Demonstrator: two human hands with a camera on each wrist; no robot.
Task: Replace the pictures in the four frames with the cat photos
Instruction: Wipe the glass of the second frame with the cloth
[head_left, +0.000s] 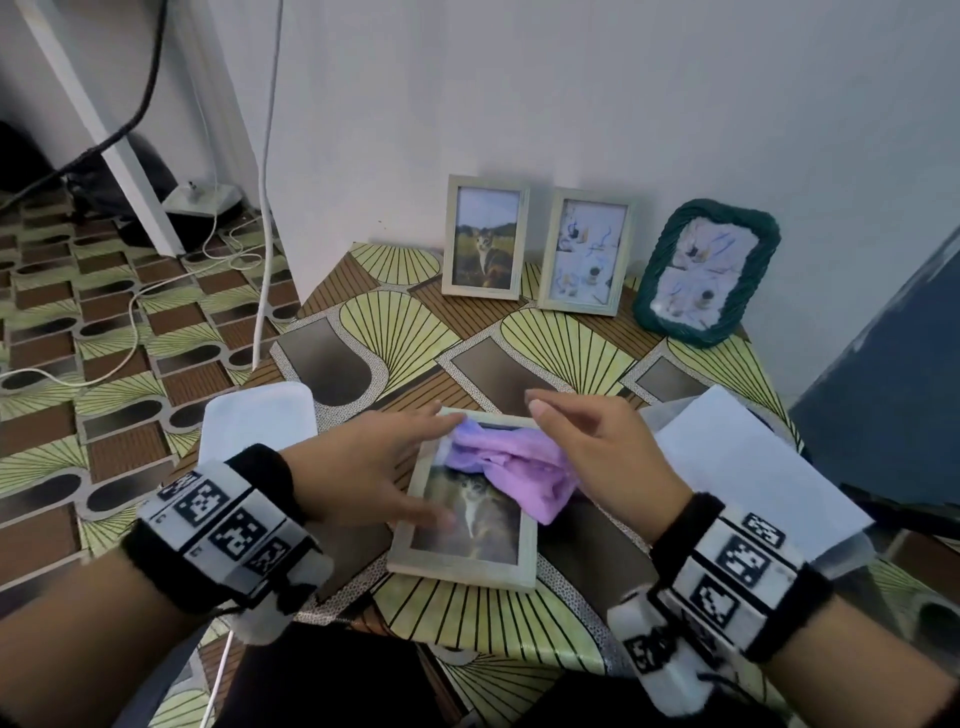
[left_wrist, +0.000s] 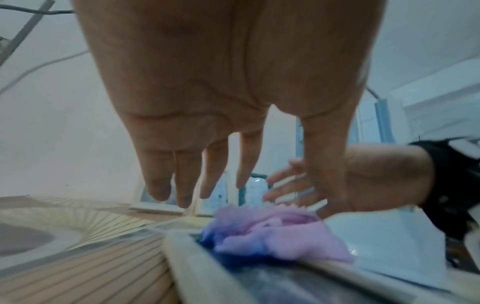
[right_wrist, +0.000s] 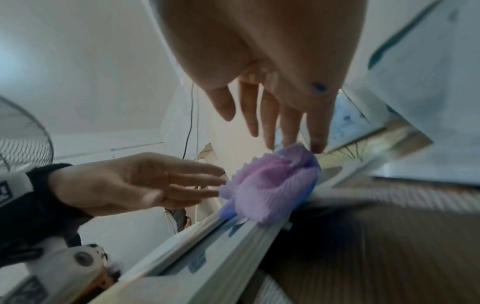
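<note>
Nearest us, we are holding both hands spread and empty over the pale frame (head_left: 465, 506) lying flat on the patterned table (head_left: 524, 618), our left hand (head_left: 366, 475) hovering at its left edge and our right hand (head_left: 608, 457) just above the purple cloth (head_left: 514, 462) bunched on its far half, with a cat photo (head_left: 470, 514) showing under the glass. Farther off, three frames are leaning on the wall: one with a cat (head_left: 485, 244), a second pale one (head_left: 587, 252) and a green one (head_left: 706, 270) keeping their old pictures. We are judging that tugging the cloth carelessly could drag the flat frame toward the near table edge.
</note>
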